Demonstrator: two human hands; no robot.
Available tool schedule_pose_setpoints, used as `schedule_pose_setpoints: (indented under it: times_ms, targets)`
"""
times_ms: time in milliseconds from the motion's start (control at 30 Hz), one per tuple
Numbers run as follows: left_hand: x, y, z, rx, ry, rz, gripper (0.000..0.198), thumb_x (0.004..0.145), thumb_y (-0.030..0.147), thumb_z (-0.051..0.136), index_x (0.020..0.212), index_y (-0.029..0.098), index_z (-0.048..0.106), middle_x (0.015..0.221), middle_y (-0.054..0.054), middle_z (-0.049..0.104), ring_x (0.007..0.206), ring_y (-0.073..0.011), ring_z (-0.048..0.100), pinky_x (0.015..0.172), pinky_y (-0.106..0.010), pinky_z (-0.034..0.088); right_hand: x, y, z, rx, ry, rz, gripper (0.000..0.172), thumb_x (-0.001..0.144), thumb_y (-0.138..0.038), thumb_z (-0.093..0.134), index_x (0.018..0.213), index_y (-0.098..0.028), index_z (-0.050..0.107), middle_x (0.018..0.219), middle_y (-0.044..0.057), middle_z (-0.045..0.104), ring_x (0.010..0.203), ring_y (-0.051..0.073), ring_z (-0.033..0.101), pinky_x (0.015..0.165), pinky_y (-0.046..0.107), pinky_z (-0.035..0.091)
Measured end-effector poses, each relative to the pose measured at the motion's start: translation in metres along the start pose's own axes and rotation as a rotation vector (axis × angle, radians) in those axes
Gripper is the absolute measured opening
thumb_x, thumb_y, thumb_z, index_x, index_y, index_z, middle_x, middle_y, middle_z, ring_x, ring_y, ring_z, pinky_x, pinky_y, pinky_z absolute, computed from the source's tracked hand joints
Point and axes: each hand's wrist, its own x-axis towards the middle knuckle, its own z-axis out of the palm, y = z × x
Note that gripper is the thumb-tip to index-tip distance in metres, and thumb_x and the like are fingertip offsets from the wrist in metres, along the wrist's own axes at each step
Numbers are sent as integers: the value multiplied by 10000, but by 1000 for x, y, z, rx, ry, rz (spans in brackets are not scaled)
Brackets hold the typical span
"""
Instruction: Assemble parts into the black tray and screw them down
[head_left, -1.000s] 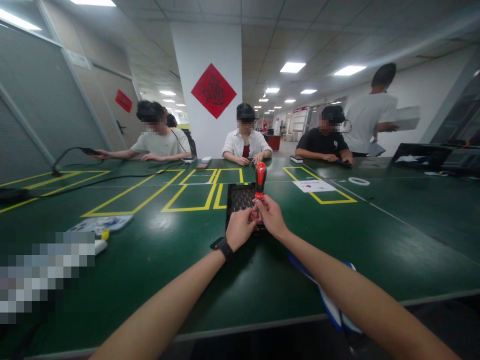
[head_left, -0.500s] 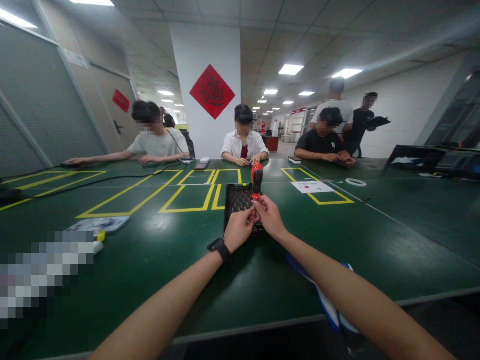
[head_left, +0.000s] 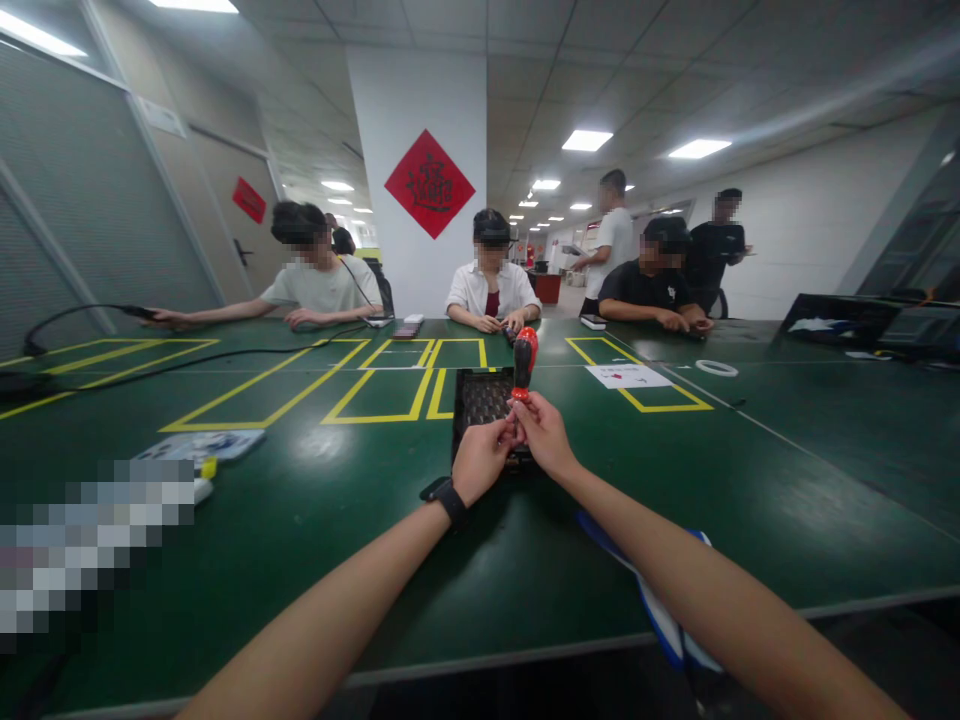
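A screwdriver [head_left: 525, 362] with a red and black handle stands nearly upright, its top leaning slightly right. My right hand [head_left: 546, 435] is closed around its lower end, just beneath the handle. Close against those fingers, my left hand [head_left: 481, 458] is pinched together at the level of the shaft. Whatever its fingertips hold is too small and covered to make out. Both hands are over a black tray-like case [head_left: 480, 392] with a patterned inside, which lies on the green table [head_left: 360, 560]. The screwdriver's tip is hidden by my fingers.
Yellow tape outlines [head_left: 371, 418] mark the table ahead. A white paper sheet [head_left: 628, 376] and a white ring [head_left: 716, 368] lie to the right. A blue and white object [head_left: 660, 610] sits under my right forearm. Black cables [head_left: 225, 362] run at left. Several people sit opposite.
The screwdriver's handle has tipped a little to the right, while both hands keep nearly the same grip. In the background, a standing person has shifted left.
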Motion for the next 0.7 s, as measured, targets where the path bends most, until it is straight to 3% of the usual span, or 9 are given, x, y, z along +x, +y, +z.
schedule_pose_setpoints:
  times_ms: [333, 700]
  targets:
    - [0, 1, -1, 20, -8, -63, 64, 750, 230, 589, 749, 166, 578, 702, 3, 628, 629, -111, 552, 609, -208, 377, -2, -1, 1, 9, 14, 4, 328, 808, -468, 485, 902, -157, 525, 702, -10, 563, 452, 50, 455, 409, 173, 385]
    - [-2, 2, -1, 70, -21, 16, 140, 817, 142, 458, 787, 165, 593, 799, -40, 660, 716, -136, 585, 636, -214, 368, 1, 0, 1, 22, -15, -12, 320, 824, -454, 470, 920, -154, 530, 681, -13, 554, 441, 48, 442, 411, 174, 372]
